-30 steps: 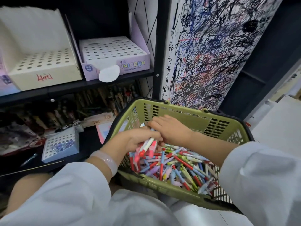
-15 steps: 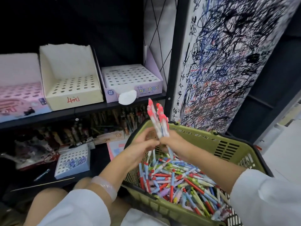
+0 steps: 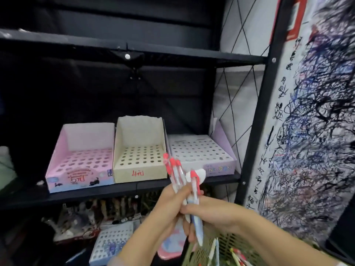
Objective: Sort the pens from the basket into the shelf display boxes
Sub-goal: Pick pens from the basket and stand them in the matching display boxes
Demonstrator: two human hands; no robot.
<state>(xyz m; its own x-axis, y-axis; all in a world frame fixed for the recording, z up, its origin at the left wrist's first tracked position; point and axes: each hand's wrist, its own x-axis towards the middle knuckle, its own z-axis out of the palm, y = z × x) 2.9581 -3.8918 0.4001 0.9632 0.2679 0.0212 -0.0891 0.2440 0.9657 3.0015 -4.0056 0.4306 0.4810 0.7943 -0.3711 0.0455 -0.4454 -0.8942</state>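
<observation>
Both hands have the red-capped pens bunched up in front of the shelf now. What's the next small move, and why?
Probably pick one pen out with the right hand and carry it up to a shelf box. The red-capped pens are bunched in the left hand, caps up, just below the shelf. The beige box, pink box and lilac box show only open holes.

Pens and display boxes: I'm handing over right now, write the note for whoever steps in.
Left hand: grips a bunch of red-capped pens, caps up.
Right hand: grips one more red-capped pen beside the bunch.
Both hands are raised in front of the shelf, above the green basket, which holds more pens.
Pink box, beige box and lilac box stand side by side on the shelf; no pens show in their holes.
Done: one handful picked out.
Left: seat these pens, then sort the rest.
</observation>
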